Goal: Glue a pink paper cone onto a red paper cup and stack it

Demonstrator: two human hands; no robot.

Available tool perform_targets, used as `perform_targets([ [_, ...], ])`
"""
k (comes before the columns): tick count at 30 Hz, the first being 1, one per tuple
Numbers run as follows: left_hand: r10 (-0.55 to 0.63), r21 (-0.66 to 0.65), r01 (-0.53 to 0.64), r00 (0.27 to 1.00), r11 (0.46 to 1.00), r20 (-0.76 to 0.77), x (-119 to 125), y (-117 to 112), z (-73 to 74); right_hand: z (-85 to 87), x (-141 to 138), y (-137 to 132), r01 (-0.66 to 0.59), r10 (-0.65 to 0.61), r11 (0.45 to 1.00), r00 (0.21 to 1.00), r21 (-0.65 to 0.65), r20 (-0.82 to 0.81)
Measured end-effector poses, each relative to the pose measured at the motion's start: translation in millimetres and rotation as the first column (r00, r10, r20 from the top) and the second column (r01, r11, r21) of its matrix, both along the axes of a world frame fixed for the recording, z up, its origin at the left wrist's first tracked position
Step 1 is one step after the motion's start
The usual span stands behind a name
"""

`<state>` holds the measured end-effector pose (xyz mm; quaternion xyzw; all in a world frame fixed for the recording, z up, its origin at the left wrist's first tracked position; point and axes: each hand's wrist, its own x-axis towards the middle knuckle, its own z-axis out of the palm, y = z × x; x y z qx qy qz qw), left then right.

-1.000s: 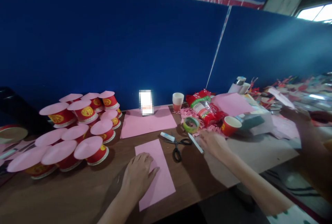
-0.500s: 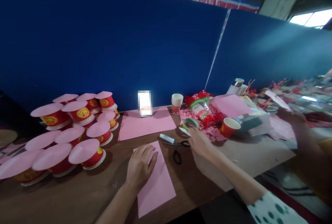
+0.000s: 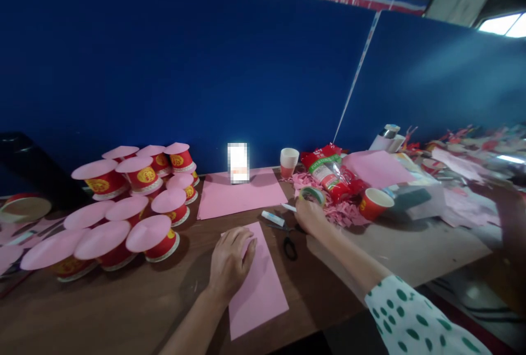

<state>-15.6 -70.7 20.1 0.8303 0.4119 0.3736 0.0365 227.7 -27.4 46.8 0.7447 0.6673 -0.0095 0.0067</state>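
My left hand [image 3: 230,259] lies flat with fingers spread on a narrow pink paper sheet [image 3: 263,295] at the table's front. My right hand [image 3: 309,216] is closed around a thin white stick [image 3: 288,207] whose tip pokes out to the left. That hand is right next to a green tape roll [image 3: 312,195]. Black scissors [image 3: 290,244] and a small white glue stick [image 3: 273,218] lie between my two hands.
Several upturned red cups [image 3: 156,240] topped with pink discs crowd the left. A larger pink sheet [image 3: 240,193], a white cup [image 3: 289,161], a red packet [image 3: 331,174], a red cup [image 3: 373,204] and pink shreds [image 3: 341,213] lie further back. A blue partition [image 3: 205,70] runs behind.
My right hand picked up the white stick and moved left and back towards the tape roll. My left hand stayed on the pink sheet.
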Motion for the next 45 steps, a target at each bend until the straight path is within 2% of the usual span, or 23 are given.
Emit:
perform_targets([
  [2,-0.007,-0.014,0.008,0.999,1.000,0.038,0,1,-0.7,3.7,0,1,0.027,-0.026,0.999,0.998,0.023,-0.052],
  [5,-0.025,-0.072,0.036,0.988,0.997,0.151,1,1,-1.4,11.0,-4,-2,0.009,0.002,0.997,0.990,0.081,-0.140],
  [7,-0.042,-0.155,0.087,0.961,0.984,0.274,3,0,-0.6,15.4,-14,-8,-0.040,0.065,0.995,0.958,0.094,-0.279],
  [8,-0.043,-0.211,0.124,0.935,0.970,0.351,5,0,0.1,17.0,-21,-13,-0.082,0.108,0.993,0.915,0.083,-0.389],
  [9,-0.036,-0.276,0.170,0.902,0.946,0.431,6,0,0.8,18.2,-29,-17,-0.121,0.138,0.990,0.769,0.070,-0.624],
  [10,-0.018,-0.341,0.221,0.861,0.914,0.509,8,0,1.3,18.9,-38,-22,-0.158,0.136,0.986,0.558,0.056,-0.819],
  [11,0.001,-0.397,0.278,0.818,0.875,0.575,9,0,1.6,19.0,-47,-26,-0.219,0.102,0.975,0.355,0.024,-0.929],
  [12,0.023,-0.438,0.334,0.774,0.834,0.633,11,0,1.7,18.6,-56,-29,-0.266,0.062,0.964,0.202,0.006,-0.977],
  [13,0.042,-0.466,0.387,0.732,0.796,0.680,12,1,1.4,17.6,-63,-31,-0.320,0.024,0.947,0.097,-0.008,-0.995],
  [14,0.063,-0.480,0.426,0.694,0.767,0.717,12,2,0.9,15.7,-70,-33,-0.359,-0.006,0.933,0.030,-0.017,-1.000],
  [17,0.184,-0.506,0.498,0.560,0.705,0.808,12,5,-0.2,4.7,-82,-33,-0.392,-0.016,0.920,-0.043,0.002,-0.999],
  [19,0.320,-0.502,0.581,0.392,0.640,0.862,9,8,0.4,-5.8,-84,-31,-0.329,0.039,0.943,-0.047,0.053,-0.998],
  [21,0.453,-0.447,0.679,0.185,0.583,0.872,5,12,2.4,-15.6,-84,-30,-0.228,0.121,0.966,-0.009,0.120,-0.993],
  [23,0.540,-0.392,0.718,0.027,0.575,0.841,0,16,4.9,-21.3,-82,-31,-0.152,0.236,0.964,0.100,0.220,-0.967],
  [26,0.591,-0.361,0.707,-0.099,0.609,0.801,-5,22,6.9,-21.1,-81,-36,-0.167,0.440,0.898,0.336,0.407,-0.833],
  [28,0.588,-0.356,0.692,-0.123,0.629,0.800,-7,24,6.5,-18.1,-81,-41,-0.225,0.529,0.847,0.447,0.482,-0.722],
  [30,0.577,-0.353,0.691,-0.113,0.631,0.809,-7,25,5.0,-16.3,-82,-45,-0.282,0.575,0.815,0.495,0.506,-0.652],
  [37,0.551,-0.384,0.681,-0.034,0.623,0.834,-5,23,2.3,-19.6,-83,-45,-0.301,0.605,0.792,0.505,0.531,-0.616],
  [45,0.529,-0.390,0.679,0.003,0.622,0.849,-2,23,1.2,-20.1,-83,-45,-0.316,0.614,0.785,0.508,0.532,-0.604],
])
